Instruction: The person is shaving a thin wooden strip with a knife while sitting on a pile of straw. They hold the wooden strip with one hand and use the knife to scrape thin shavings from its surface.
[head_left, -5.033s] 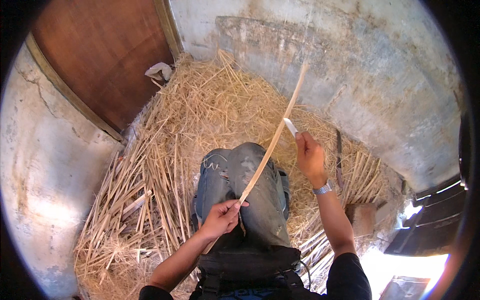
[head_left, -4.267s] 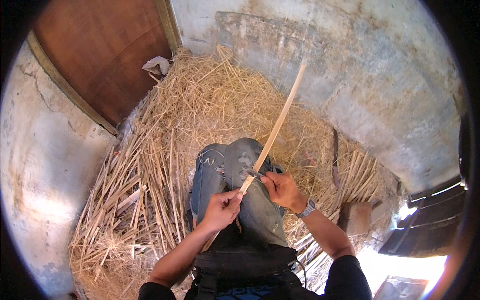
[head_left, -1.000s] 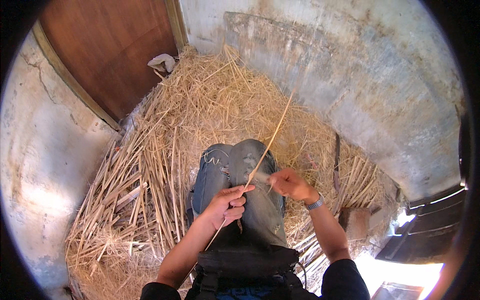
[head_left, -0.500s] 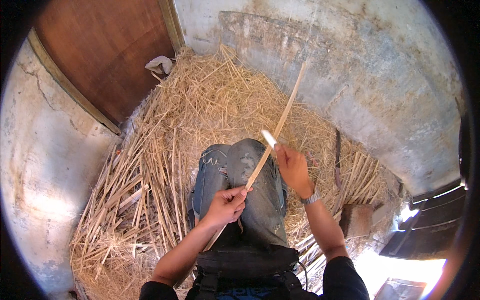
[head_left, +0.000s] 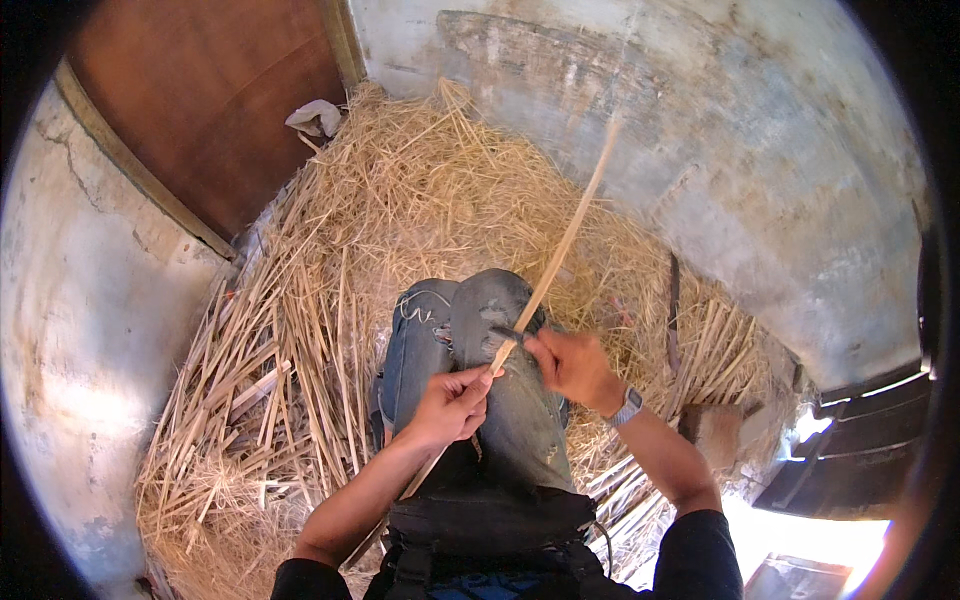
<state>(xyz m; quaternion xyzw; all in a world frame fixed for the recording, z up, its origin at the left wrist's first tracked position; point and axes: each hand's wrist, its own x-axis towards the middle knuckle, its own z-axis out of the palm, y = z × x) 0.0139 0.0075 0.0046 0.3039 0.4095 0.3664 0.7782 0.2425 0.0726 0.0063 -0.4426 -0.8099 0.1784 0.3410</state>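
My left hand (head_left: 455, 405) pinches a long, pale strip of split bamboo or wood (head_left: 568, 240) near my thighs. The strip slants from under my left forearm, across my knee, up toward the back wall. My right hand (head_left: 578, 370) is closed around a knife whose handle is hidden in the fist. Its dark blade (head_left: 508, 332) crosses the strip a little beyond my left fingers. The blade seems to touch the strip. A watch (head_left: 626, 405) sits on my right wrist.
Thin shavings (head_left: 430, 180) are heaped on the floor ahead. Many loose strips (head_left: 290, 400) lie at the left, more at the right beside a brown block (head_left: 715, 432). A stained wall (head_left: 760, 190) and a brown door panel (head_left: 210, 100) enclose the space. A pale cloth (head_left: 316, 118) lies by the door.
My right hand has drawn the knife down along the strip toward my left hand. The blade has turned from bright to dark. My left hand keeps its grip almost in place.
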